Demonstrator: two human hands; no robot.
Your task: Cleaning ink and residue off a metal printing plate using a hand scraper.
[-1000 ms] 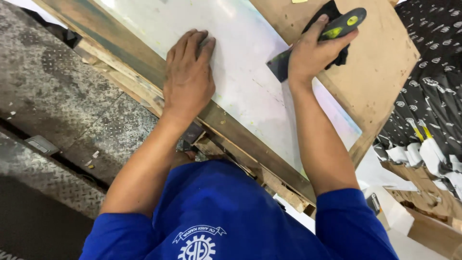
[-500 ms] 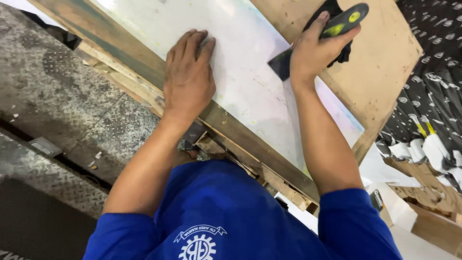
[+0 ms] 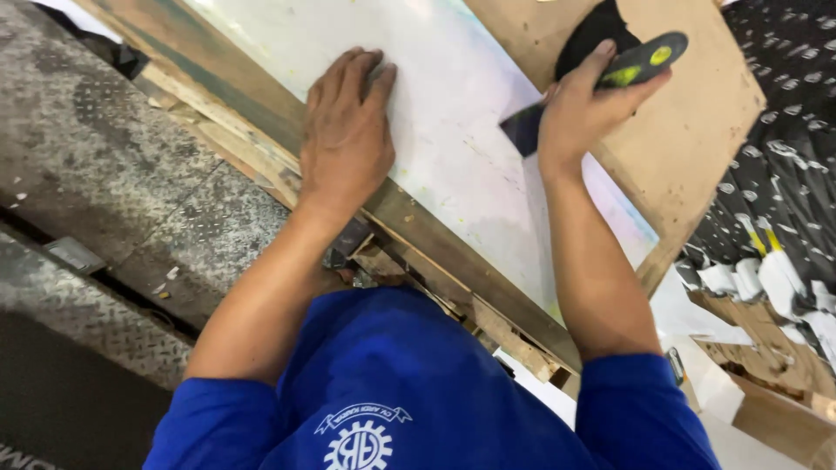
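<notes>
Scraping underway: left hand (image 3: 347, 130) spread flat on white panel (image 3: 453, 96); right hand (image 3: 582, 109) gripping scraper (image 3: 601, 83), blade against panel.

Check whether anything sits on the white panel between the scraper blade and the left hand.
Nothing visible does. The scraper, gripped in the right hand, has its blade on the white panel; the stretch across to the left hand, pressed flat on the panel, shows only stains.
</notes>
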